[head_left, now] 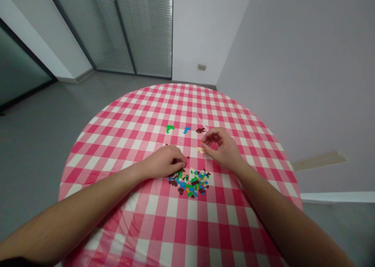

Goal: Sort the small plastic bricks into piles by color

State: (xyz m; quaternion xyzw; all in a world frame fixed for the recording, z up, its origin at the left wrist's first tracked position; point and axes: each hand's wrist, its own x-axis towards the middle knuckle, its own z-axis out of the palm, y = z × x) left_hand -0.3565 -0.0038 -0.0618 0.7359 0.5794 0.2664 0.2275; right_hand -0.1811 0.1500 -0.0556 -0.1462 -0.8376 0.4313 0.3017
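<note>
A mixed heap of tiny coloured bricks (190,181) lies on the round table (164,228) with a red-and-white checked cloth. My left hand (164,161) rests at the heap's upper left edge, fingers curled down onto dark pieces. My right hand (221,146) hovers just right of the heap, fingertips pinched on a small yellow piece. A few pale pieces (200,150) lie under it. Farther away sit three small sorted groups: green (169,128), blue (186,130) and brown (200,130).
The table stands in a room corner, with a grey wall to the right and glass partitions with blinds (137,29) at the back. Grey floor (35,142) surrounds the table on the left.
</note>
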